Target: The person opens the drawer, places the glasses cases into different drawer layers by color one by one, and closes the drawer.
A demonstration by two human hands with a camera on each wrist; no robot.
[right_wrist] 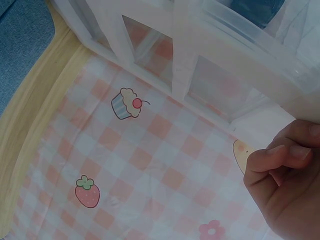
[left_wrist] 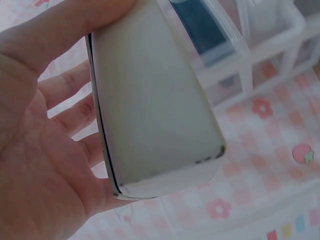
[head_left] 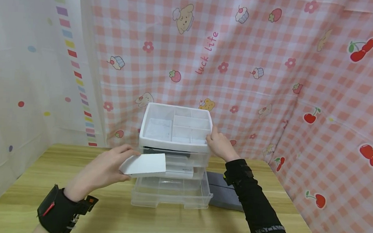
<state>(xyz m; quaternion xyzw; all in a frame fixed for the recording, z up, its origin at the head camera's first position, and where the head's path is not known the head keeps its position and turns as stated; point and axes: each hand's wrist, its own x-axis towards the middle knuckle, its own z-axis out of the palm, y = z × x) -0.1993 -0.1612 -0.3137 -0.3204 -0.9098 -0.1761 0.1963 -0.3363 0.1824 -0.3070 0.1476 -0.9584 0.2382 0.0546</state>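
Observation:
A white and clear plastic drawer organizer (head_left: 175,144) stands on the wooden table (head_left: 41,179), with a divided tray on top and its bottom drawer (head_left: 171,192) pulled out. My left hand (head_left: 104,170) holds a flat white box (head_left: 145,164) by its left end, thumb on top, in front of the drawers. In the left wrist view the white box (left_wrist: 155,105) lies across my fingers (left_wrist: 65,85). My right hand (head_left: 219,144) grips the organizer's top right corner. The right wrist view shows my curled fingers (right_wrist: 285,165) against the clear frame (right_wrist: 210,50).
A grey-blue flat object (head_left: 224,195) lies on the table right of the organizer. Pink checked cloth (head_left: 272,82) hangs behind and to the right; a white curtain (head_left: 22,67) hangs on the left. Another white box (head_left: 180,171) sits in the middle drawer.

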